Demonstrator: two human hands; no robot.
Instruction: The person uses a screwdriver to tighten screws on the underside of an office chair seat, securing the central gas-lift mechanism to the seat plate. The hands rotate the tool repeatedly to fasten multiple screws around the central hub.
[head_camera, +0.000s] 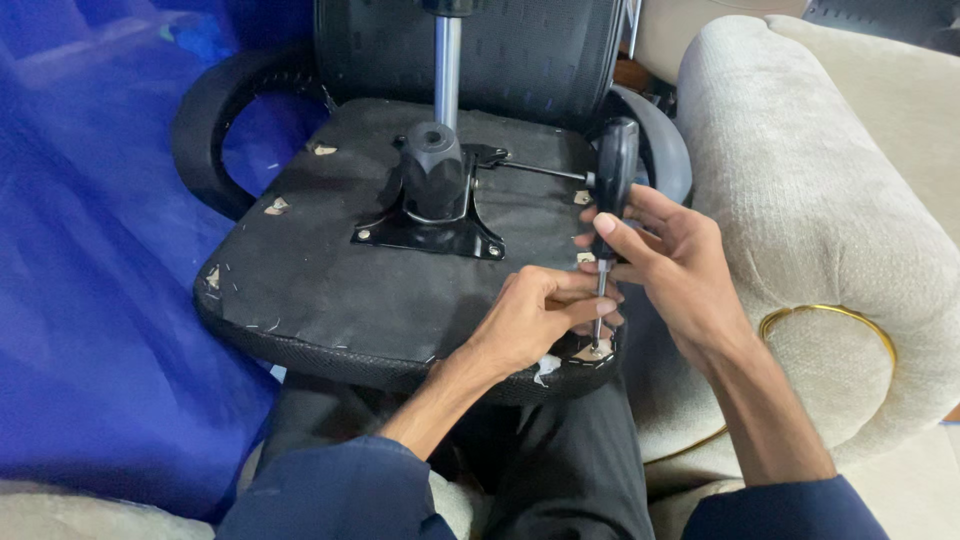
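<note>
Blue sheeting backs an upturned chair seat (330, 290); right hand (672, 262) grips a black-handled screwdriver (611, 190) upright at its corner, left hand (540, 315) pinching the shaft.

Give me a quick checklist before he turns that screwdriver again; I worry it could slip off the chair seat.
1. Screwdriver upright over the seat corner: ok, nearly vertical.
2. Right hand wrapped around the lower handle: ok.
3. Left hand fingers steadying the shaft near the tip: ok.
4. Tip seated in a screw head: cannot tell, fingers hide it.
5. Upturned chair seat steady: ok, it rests on the lap.
6. Left fingers out of the tip's way: not ok, they sit right beside it.
</note>
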